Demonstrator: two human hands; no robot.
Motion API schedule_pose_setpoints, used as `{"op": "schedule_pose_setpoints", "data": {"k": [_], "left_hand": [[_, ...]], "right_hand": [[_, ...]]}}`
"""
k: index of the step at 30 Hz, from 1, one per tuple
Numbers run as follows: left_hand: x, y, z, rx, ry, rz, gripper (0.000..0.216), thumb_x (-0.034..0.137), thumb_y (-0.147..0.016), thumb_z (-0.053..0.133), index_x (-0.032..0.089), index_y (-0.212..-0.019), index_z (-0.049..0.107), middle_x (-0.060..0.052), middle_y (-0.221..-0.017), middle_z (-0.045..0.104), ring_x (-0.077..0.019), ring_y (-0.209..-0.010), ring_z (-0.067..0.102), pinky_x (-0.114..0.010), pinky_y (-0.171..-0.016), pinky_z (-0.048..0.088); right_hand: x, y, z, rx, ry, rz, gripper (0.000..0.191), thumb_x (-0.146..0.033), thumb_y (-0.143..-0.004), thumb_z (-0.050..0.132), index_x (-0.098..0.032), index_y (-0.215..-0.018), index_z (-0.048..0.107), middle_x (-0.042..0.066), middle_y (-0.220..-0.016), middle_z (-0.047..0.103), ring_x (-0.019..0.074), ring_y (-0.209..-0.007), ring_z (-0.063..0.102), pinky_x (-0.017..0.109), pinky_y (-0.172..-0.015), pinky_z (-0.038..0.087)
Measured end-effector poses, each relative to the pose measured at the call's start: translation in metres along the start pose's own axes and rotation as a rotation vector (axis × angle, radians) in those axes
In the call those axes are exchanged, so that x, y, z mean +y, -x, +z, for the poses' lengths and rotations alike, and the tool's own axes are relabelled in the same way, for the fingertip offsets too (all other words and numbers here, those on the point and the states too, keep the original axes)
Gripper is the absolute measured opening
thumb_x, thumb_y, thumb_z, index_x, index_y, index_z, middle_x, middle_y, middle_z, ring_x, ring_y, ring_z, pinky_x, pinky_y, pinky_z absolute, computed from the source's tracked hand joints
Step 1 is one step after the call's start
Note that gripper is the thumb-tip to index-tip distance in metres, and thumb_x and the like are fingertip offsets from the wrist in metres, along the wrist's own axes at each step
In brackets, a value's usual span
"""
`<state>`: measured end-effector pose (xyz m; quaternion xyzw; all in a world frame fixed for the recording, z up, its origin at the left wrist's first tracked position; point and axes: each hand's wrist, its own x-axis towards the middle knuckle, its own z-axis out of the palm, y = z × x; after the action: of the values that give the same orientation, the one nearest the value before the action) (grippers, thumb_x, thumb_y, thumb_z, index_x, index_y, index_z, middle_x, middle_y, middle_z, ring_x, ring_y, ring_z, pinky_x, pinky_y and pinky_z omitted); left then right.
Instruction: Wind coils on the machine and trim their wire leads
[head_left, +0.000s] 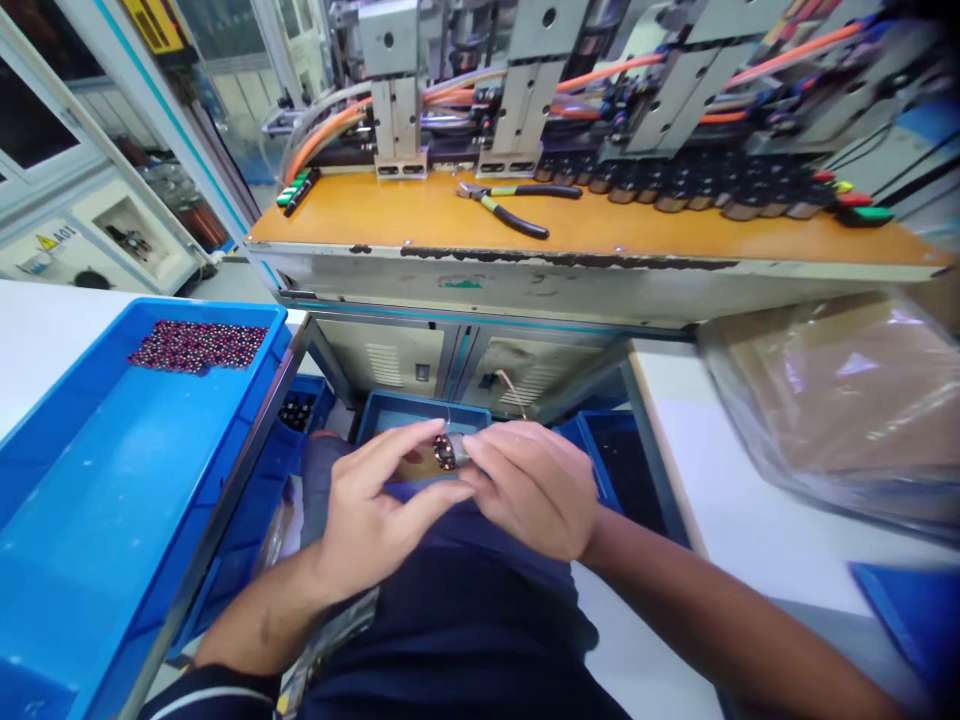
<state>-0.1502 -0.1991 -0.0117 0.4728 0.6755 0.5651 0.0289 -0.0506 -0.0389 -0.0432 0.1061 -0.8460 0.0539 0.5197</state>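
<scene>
In front of my lap, my right hand (536, 485) pinches a small round motor stator (451, 452) between thumb and fingers. The stator has a grey metal side, and its dark end with copper-coloured windings faces left. My left hand (375, 510) is beside it, thumb and fingers spread apart around the winding end. It does not appear to grip the part, though I cannot tell if a fingertip touches it. A fine wire seems to rise above the stator. My right fingers hide the stator's right end.
On the left, a blue tray (150, 450) holds many small dark-red parts (199, 345). Ahead, an orange bench (420, 215) carries pliers (517, 205), rows of black cylindrical parts (675, 185) and a machine. A plastic-wrapped carton (840, 390) lies on the right table (720, 470).
</scene>
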Motion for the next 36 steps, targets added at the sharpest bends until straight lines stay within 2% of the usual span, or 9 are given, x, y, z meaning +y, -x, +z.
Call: {"op": "schedule_pose_setpoints", "data": {"k": [3,8,13,19,25,27,31,34,36], "left_hand": [[0.002,-0.006,0.000,-0.035,0.010,0.000,0.033,0.023,-0.076,0.082,0.019,-0.108,0.074,-0.006,-0.096,0.079,-0.0164,-0.082,0.074,-0.024,-0.079,0.059],[-0.010,-0.008,-0.003,-0.083,0.100,0.068,0.040,0.014,-0.077,0.080,0.022,-0.115,0.072,-0.008,-0.103,0.077,-0.0202,-0.095,0.071,-0.032,-0.087,0.057],[-0.014,-0.004,-0.004,-0.093,0.134,0.083,0.045,0.011,-0.075,0.080,0.024,-0.117,0.072,-0.009,-0.108,0.077,-0.0225,-0.100,0.070,-0.036,-0.090,0.056],[-0.010,-0.003,-0.004,-0.140,0.398,-0.121,0.036,0.008,-0.077,0.078,0.021,-0.110,0.074,-0.011,-0.113,0.075,-0.0199,-0.096,0.074,-0.026,-0.077,0.062],[-0.013,-0.004,-0.012,-0.107,0.209,0.051,0.036,0.006,-0.077,0.076,0.020,-0.110,0.073,-0.010,-0.112,0.076,-0.0202,-0.100,0.073,-0.030,-0.085,0.063],[-0.014,-0.005,-0.016,-0.107,0.106,0.118,0.036,0.007,-0.078,0.075,0.019,-0.111,0.072,-0.011,-0.113,0.075,-0.0208,-0.101,0.073,-0.032,-0.089,0.062],[-0.011,-0.010,-0.020,-0.156,-0.023,0.252,0.035,0.006,-0.078,0.074,0.017,-0.111,0.071,-0.012,-0.114,0.075,-0.0210,-0.101,0.073,-0.032,-0.093,0.061],[-0.007,-0.013,-0.021,-0.181,-0.050,0.279,0.034,0.007,-0.079,0.073,0.018,-0.112,0.071,-0.011,-0.114,0.075,-0.0210,-0.100,0.074,-0.031,-0.092,0.061],[-0.005,-0.013,-0.021,-0.172,-0.029,0.267,0.034,0.008,-0.079,0.074,0.019,-0.111,0.071,-0.011,-0.114,0.075,-0.0214,-0.100,0.074,-0.031,-0.090,0.062]], "right_hand": [[-0.006,-0.001,-0.003,-0.028,-0.072,0.011,0.019,-0.010,-0.085,0.068,-0.011,-0.104,0.066,0.011,-0.087,0.071,0.0213,-0.081,0.070,0.033,-0.069,0.059],[-0.016,-0.015,-0.018,-0.084,-0.397,0.290,0.023,-0.018,-0.084,0.071,-0.018,-0.106,0.066,0.009,-0.088,0.069,0.0183,-0.078,0.068,0.031,-0.069,0.059],[-0.019,-0.028,-0.033,-0.131,-0.589,0.453,0.018,-0.004,-0.086,0.064,-0.018,-0.096,0.068,0.006,-0.082,0.065,0.0122,-0.071,0.064,0.024,-0.064,0.055],[-0.021,-0.030,-0.027,-0.075,-0.669,0.604,0.019,-0.004,-0.085,0.064,-0.020,-0.092,0.070,0.004,-0.078,0.065,0.0136,-0.069,0.064,0.026,-0.060,0.053],[-0.004,-0.023,-0.041,-0.144,-0.597,0.701,0.015,-0.007,-0.086,0.064,-0.021,-0.082,0.069,0.002,-0.074,0.065,0.0136,-0.065,0.062,0.027,-0.057,0.051],[0.006,-0.025,-0.052,-0.156,-0.473,0.642,0.015,-0.009,-0.086,0.066,-0.023,-0.087,0.070,0.003,-0.077,0.066,0.0160,-0.069,0.063,0.029,-0.059,0.052],[0.018,-0.044,-0.064,-0.247,-0.208,0.237,0.025,-0.016,-0.085,0.071,-0.030,-0.105,0.069,0.002,-0.088,0.069,0.0180,-0.077,0.064,0.033,-0.068,0.054],[0.022,-0.057,-0.054,-0.341,-0.144,-0.069,0.017,-0.017,-0.091,0.060,-0.030,-0.097,0.069,0.001,-0.089,0.070,0.0171,-0.076,0.062,0.032,-0.067,0.051],[0.022,-0.060,-0.044,-0.420,-0.133,-0.160,0.020,-0.016,-0.095,0.051,-0.023,-0.089,0.069,0.005,-0.085,0.069,0.0182,-0.072,0.058,0.034,-0.064,0.048]]}}
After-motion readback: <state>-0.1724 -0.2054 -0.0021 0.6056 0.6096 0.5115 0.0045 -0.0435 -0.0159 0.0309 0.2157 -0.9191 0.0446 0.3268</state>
